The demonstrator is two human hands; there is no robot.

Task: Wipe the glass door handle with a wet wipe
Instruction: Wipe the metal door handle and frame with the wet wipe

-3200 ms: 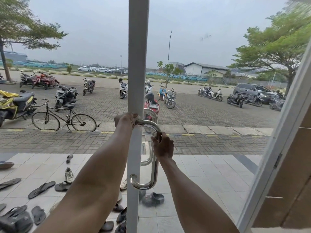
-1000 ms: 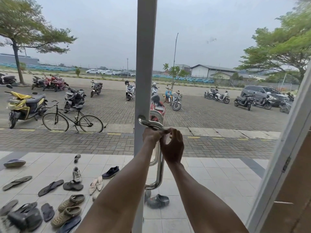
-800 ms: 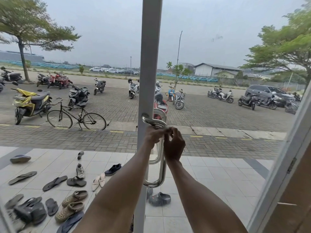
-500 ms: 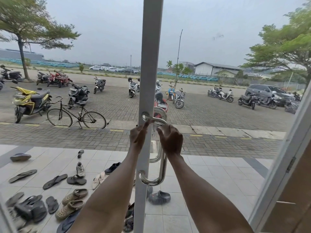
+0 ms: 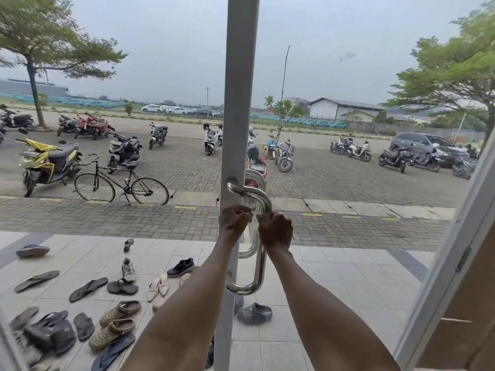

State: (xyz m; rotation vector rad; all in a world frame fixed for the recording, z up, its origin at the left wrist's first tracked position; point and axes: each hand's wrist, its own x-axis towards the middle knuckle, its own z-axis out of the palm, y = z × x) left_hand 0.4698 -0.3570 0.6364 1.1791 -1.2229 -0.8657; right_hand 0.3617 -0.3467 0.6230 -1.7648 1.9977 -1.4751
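Observation:
A chrome D-shaped door handle (image 5: 260, 269) is fixed to the white frame (image 5: 241, 103) of the glass door. My right hand (image 5: 276, 231) is curled round the upper part of the handle's vertical bar. My left hand (image 5: 235, 220) is beside it, in front of the frame, fingers curled toward the right hand's fingertips. A small pale scrap of wet wipe (image 5: 254, 214) shows between the fingertips of both hands; most of it is hidden by the fingers. A second handle (image 5: 250, 253) shows through the glass on the far side.
A second white door frame (image 5: 444, 277) slants up at the right. Beyond the glass lie several sandals and shoes (image 5: 117, 317) on the tiled porch, then a bicycle (image 5: 120, 186), parked scooters and a car.
My left hand has come off the frame, where its fingers pointed up, and curled in beside the right. Both hands sit slightly lower, below the handle's top bend.

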